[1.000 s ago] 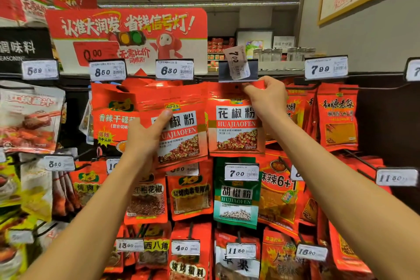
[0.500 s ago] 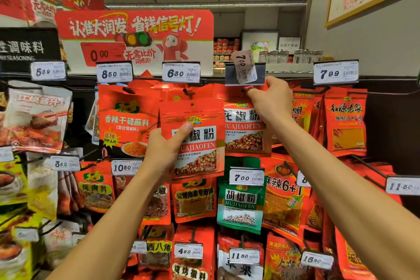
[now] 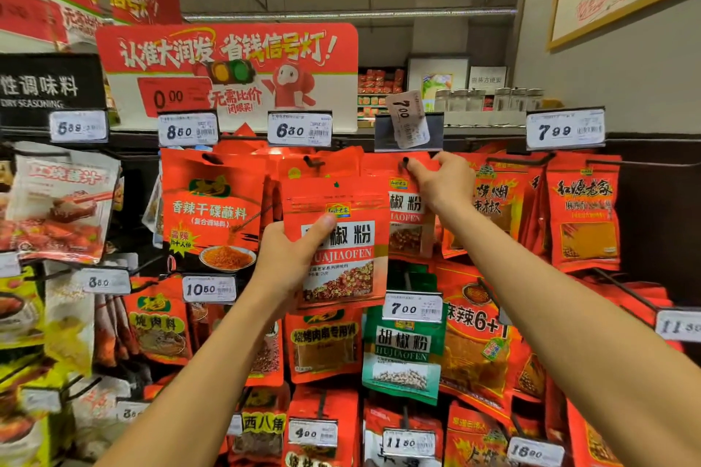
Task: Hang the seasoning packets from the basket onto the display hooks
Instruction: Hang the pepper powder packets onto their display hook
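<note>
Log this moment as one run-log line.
left hand: holds huajiaofen packet, unhung | right hand: at hook, pinching hung packet

Hook tip [image 3: 404, 162] crowded by neighbouring packets [image 3: 493, 201] and tilted price tag [image 3: 407, 119]

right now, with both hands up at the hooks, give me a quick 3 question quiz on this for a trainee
1. True or false: the left hand holds a red huajiaofen packet that is not yet on a hook.
2. Which price tag sits askew in its holder above the right hand? A) 8.50 B) 7.00 tag C) 7.99
3. Fill in: the green hujiaofen packet hangs ____ the hanging huajiaofen packet that the right hand steadies.

Key: 1 true; 2 B; 3 below
</note>
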A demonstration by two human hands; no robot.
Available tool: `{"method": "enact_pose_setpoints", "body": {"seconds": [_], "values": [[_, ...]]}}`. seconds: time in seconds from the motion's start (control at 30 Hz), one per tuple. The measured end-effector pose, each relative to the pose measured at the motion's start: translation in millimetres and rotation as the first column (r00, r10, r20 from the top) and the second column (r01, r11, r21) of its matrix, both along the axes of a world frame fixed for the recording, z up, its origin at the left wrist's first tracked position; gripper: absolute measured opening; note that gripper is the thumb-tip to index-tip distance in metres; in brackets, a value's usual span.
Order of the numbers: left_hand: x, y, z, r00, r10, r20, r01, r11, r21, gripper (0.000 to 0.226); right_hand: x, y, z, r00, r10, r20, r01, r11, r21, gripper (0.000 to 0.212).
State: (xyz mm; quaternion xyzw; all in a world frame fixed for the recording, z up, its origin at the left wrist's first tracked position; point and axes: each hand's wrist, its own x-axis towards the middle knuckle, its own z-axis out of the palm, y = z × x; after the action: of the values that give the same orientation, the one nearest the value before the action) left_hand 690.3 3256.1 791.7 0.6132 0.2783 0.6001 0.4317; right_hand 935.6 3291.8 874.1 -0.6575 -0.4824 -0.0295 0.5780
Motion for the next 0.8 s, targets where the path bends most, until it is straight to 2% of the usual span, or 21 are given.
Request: {"method": "enact_pose_setpoints", "body": {"seconds": [0.1,0.23,0.37,0.43,0.47,0.5,0.53,0.57,0.6,0.63,0.67,0.73,0.8], "values": [[0.4,0.1,2.6,1.0,-0.017,-0.006,0.017,1.0,0.003,0.027,4.9,26.7,2.7,0.999,-0.042,-0.031,0.039,0.993,-0.113,0.048],[7.0,-3.7,6.2,0.999,-0.046,-0.004,0.046,0.999,-0.009,0.022,8.1,50.1,8.1,0.983,-0.165,0.074,0.178,0.956,-0.233,0.051],[17.2,-6.9,5.8,0.996,-0.084,0.036,0.085,0.996,-0.025,0.013,9.4,47.2,3.8,0.979,-0.178,0.103,0.2,0.942,-0.27,0.057],[23.4,-6.8,6.3,0.993,-0.109,0.053,0.112,0.993,-0.049,0.014,10.1,33.1,-1.9,0.988,-0.149,0.041,0.154,0.969,-0.191,0.061],[27.3,-6.4,7.8,0.991,-0.119,0.063,0.122,0.991,-0.061,0.017,9.4,21.1,-5.1,0.997,-0.074,-0.028,0.071,0.992,-0.105,0.056],[32.2,-5.8,10.0,0.99,-0.126,0.07,0.131,0.989,-0.073,0.021,8.5,6.5,-8.4,0.986,0.088,-0.143,-0.087,0.996,0.012,0.048],[38.2,-4.8,12.3,0.989,-0.13,0.07,0.136,0.987,-0.085,0.025,5.9,-10.9,-12.3,0.899,0.321,-0.299,-0.293,0.946,0.136,0.042],[44.6,-3.8,14.8,0.989,-0.134,0.065,0.14,0.985,-0.098,0.028,2.9,-28.7,-16.4,0.736,0.536,-0.413,-0.48,0.844,0.238,0.044],[51.2,-3.0,17.3,0.989,-0.14,0.056,0.145,0.984,-0.107,0.029,1.0,-43.8,-20.0,0.598,0.671,-0.438,-0.606,0.736,0.301,0.049],[58.0,-2.9,19.8,0.988,-0.149,0.048,0.154,0.982,-0.111,0.028,-1.6,-56.2,-22.2,0.556,0.727,-0.403,-0.667,0.679,0.307,0.051],[64.1,-3.1,22.3,0.986,-0.161,0.044,0.165,0.981,-0.106,0.026,-4.9,-65.2,-22.9,0.589,0.736,-0.336,-0.676,0.675,0.294,0.041],[73.1,-4.1,28.9,0.981,-0.186,0.054,0.19,0.978,-0.088,0.03,-7.8,-73.1,-20.0,0.722,0.66,-0.208,-0.601,0.747,0.284,0.012],[77.4,-3.5,37.8,0.98,-0.19,0.061,0.195,0.977,-0.083,0.034,-8.2,-73.7,-12.6,0.801,0.564,-0.199,-0.503,0.815,0.287,0.012]]}}
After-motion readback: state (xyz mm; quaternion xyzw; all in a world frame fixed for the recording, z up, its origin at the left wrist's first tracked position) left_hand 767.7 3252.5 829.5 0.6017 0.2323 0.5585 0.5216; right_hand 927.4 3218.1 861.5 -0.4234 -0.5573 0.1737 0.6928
